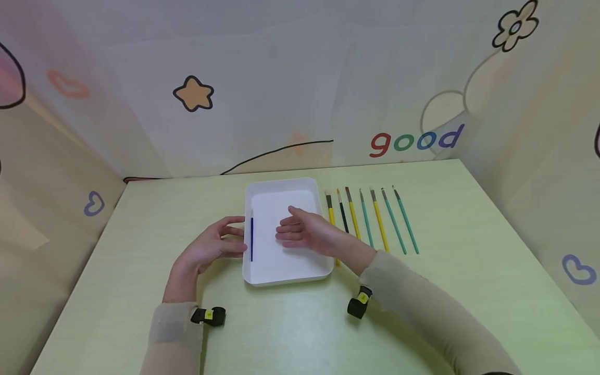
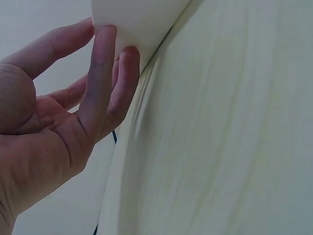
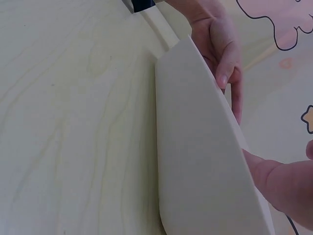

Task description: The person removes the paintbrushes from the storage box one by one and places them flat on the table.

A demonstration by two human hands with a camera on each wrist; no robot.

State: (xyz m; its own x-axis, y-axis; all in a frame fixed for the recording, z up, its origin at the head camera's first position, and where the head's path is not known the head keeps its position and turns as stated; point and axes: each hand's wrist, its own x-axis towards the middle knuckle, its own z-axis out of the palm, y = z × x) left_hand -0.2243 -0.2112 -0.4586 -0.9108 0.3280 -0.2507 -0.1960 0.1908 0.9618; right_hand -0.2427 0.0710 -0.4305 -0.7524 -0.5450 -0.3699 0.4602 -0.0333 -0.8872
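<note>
A white rectangular tray (image 1: 286, 271) lies on the table, with a thin dark blue paintbrush (image 1: 251, 239) inside along its left wall. My left hand (image 1: 211, 246) is at the tray's left side, its fingertips touching the outer wall; the left wrist view shows these fingers (image 2: 100, 68) loosely bent against the tray (image 2: 139, 22). Over the right half of the tray is my right hand (image 1: 311, 232), fingers extended to the left and holding nothing. Its wrist crosses the tray's right rim and hides part of the brushes beyond.
Several paintbrushes lie in a row right of the tray, among them a yellow-handled brush (image 1: 378, 221), a black-handled one (image 1: 343, 213) and a teal-handled one (image 1: 407, 224). A printed cloth backdrop (image 1: 281, 94) stands behind the pale wood-grain table (image 1: 281, 333).
</note>
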